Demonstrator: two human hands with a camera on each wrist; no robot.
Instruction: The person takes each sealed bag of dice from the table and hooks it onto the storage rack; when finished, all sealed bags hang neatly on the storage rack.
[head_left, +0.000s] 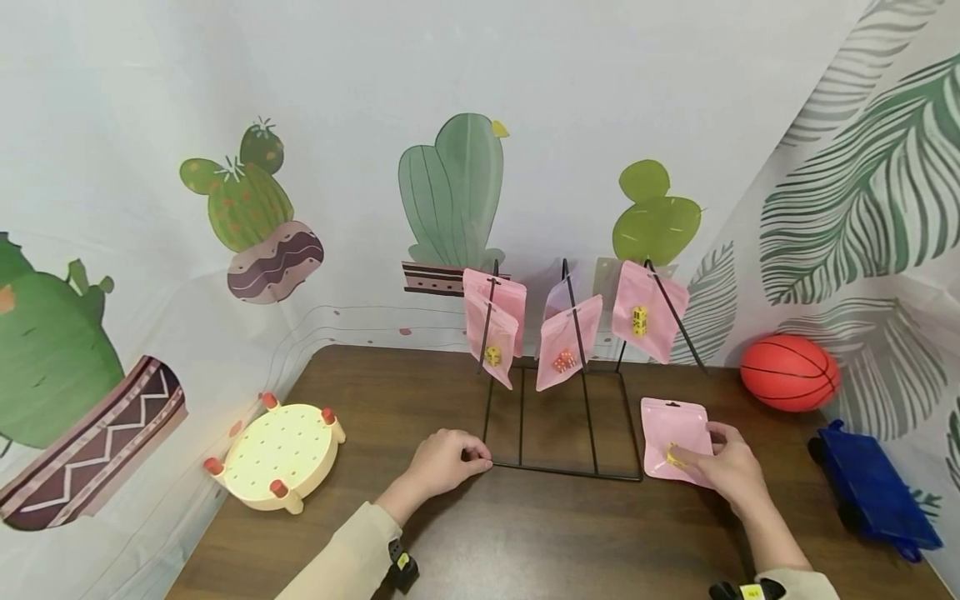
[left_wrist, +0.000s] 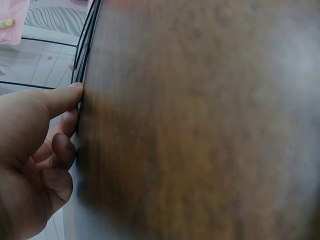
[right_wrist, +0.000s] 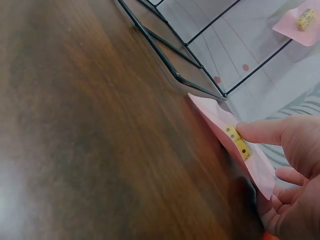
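My left hand [head_left: 442, 462] pinches the front left corner of a black wire display rack [head_left: 558, 472]. The left wrist view shows the thumb [left_wrist: 65, 97] laid on that wire, the other fingers curled. Right of the rack, a pink zip pouch [head_left: 675, 421] holds yellow dice [right_wrist: 237, 141]. My right hand [head_left: 738, 475] grips its right edge, thumb over the dice and fingers behind. The pouch's left side is close to the rack's front right corner. More pink pouches hang from the rack's hooks: a left pair [head_left: 506, 312], a middle one [head_left: 572, 337] and a right one [head_left: 667, 321].
A round pale-yellow pegged stand [head_left: 281, 450] with red-tipped legs lies at left on the brown table [head_left: 525, 533]. At the right are a red basketball-style ball [head_left: 790, 372] and a blue wheeled cart [head_left: 881, 487]. A cactus-print cloth [head_left: 360, 75] hangs behind.
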